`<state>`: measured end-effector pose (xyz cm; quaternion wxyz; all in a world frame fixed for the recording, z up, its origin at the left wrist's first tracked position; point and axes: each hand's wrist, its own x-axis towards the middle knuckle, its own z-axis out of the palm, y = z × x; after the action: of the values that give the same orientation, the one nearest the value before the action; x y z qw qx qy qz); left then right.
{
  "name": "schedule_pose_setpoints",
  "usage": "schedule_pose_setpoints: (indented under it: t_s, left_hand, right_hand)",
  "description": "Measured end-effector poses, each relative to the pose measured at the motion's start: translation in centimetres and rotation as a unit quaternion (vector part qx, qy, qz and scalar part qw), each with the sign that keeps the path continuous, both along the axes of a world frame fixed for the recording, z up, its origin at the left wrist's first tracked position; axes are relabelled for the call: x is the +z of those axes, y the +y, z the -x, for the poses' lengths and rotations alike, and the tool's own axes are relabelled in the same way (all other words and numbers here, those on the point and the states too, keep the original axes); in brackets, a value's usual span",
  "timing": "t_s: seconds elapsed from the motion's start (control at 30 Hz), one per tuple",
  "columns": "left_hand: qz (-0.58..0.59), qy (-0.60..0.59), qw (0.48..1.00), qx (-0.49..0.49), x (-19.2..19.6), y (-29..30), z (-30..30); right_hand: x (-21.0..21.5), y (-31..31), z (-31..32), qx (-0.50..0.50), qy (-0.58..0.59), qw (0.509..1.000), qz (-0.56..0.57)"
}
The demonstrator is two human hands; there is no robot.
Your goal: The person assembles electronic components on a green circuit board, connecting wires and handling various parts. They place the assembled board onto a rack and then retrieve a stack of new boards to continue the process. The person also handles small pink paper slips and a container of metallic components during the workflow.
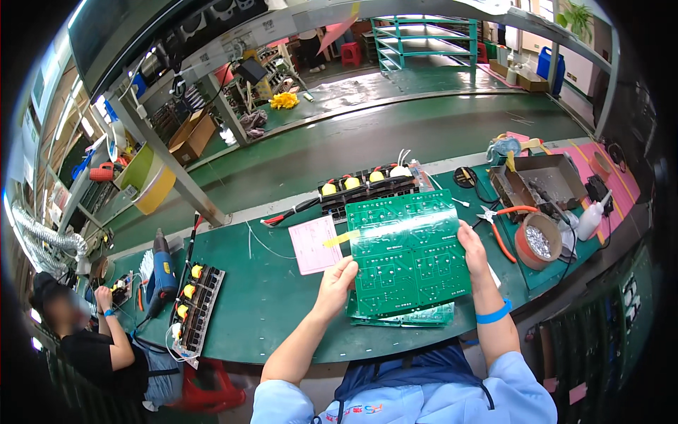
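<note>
A large green circuit board panel point(409, 258) is held up between both my hands, its soldered side facing me. My left hand point(337, 283) pinches its left edge, near a strip of yellow tape point(342, 239). Along the right edge, my right hand point(474, 249) grips the panel, with a blue band on the wrist. More green boards point(431, 316) lie on the bench beneath it, partly hidden. Left of the panel is a pink paper sheet point(314, 246). Behind it stands an assembly with yellow parts and cables point(367, 184).
Orange-handled pliers point(503, 237), a tub of small metal parts point(538, 242), a cardboard tray point(537, 180) and a white bottle point(592, 220) stand at the right. A heat gun point(164, 272) and another yellow-part assembly point(199, 311) lie left. A co-worker point(99, 339) sits at the far left.
</note>
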<state>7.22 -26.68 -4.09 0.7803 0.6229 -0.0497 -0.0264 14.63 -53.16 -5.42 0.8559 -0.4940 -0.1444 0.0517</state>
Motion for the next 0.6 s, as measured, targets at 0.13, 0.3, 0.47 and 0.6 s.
schedule_pose_setpoints:
  t_s: [0.13, 0.3, 0.47, 0.6]
  left_hand:
    - [-0.045, -0.018, 0.999, 0.017, 0.61, -0.51, 0.51]
    - [-0.115, -0.064, 0.991, 0.018, 0.14, -0.24, 0.42]
    - [-0.119, -0.068, 0.99, 0.029, 0.31, -0.18, 0.55]
    - [-0.101, -0.054, 0.993, 0.034, 0.14, -0.35, 0.53]
  right_hand:
    - [-0.29, -0.01, 0.04, -0.008, -0.003, 1.0, 0.009]
    - [-0.05, -0.08, 0.23, -0.013, -0.013, 1.0, 0.014]
    - [0.19, 0.15, 0.19, -0.018, -0.019, 0.999, 0.022]
    - [0.06, 0.22, 0.2, -0.021, -0.016, 0.999, 0.024]
